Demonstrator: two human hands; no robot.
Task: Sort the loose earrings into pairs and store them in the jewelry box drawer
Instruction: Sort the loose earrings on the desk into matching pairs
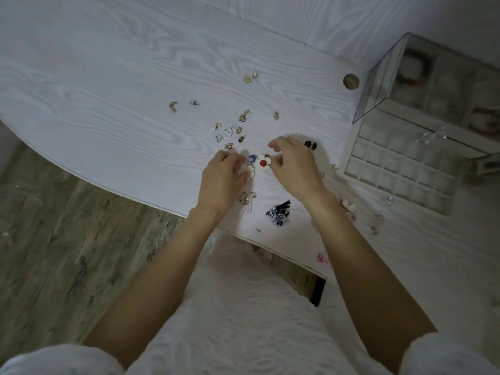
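Between the hands: the flower earring with a red middle, lying on the counter.
Right hand: pinches its edge, likely to match it.
Left hand: curls on a white earring.
Other earrings: spread out, easy to see.
Drawer: pulled open nearby, ready for pairs.

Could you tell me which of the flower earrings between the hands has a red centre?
The white flower earring beside the right hand; the flower earring to its left is blue-centred.

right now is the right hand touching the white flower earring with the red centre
Touching: the head view shows the right hand with fingertips on the white flower earring's edge.
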